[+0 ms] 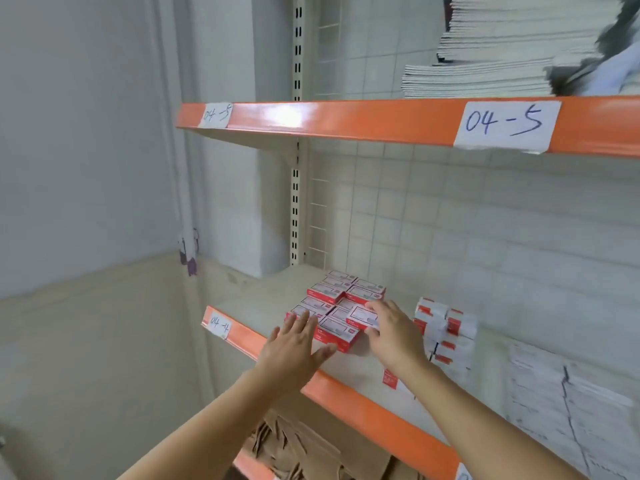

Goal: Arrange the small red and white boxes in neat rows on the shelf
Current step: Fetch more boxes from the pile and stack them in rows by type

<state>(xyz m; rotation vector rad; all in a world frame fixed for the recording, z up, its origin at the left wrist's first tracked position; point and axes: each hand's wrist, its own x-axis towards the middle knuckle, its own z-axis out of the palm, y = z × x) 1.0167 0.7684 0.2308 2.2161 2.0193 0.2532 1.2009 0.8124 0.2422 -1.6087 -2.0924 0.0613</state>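
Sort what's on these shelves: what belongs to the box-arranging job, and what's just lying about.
Job:
- red and white boxes laid flat in rows
- box held by right hand
- left hand, open, at the rows
- shelf
- wrapped box packs

Lying about:
- stacked booklets
- shelf label
- brown paper below

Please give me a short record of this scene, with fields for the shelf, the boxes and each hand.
shelf: orange-edged shelf with a 04-4 label
boxes: red and white boxes lying flat in rows
other stock: wrapped packs, to the right
left hand: open, fingers straight, at the near-left boxes
right hand: holding one box above the group
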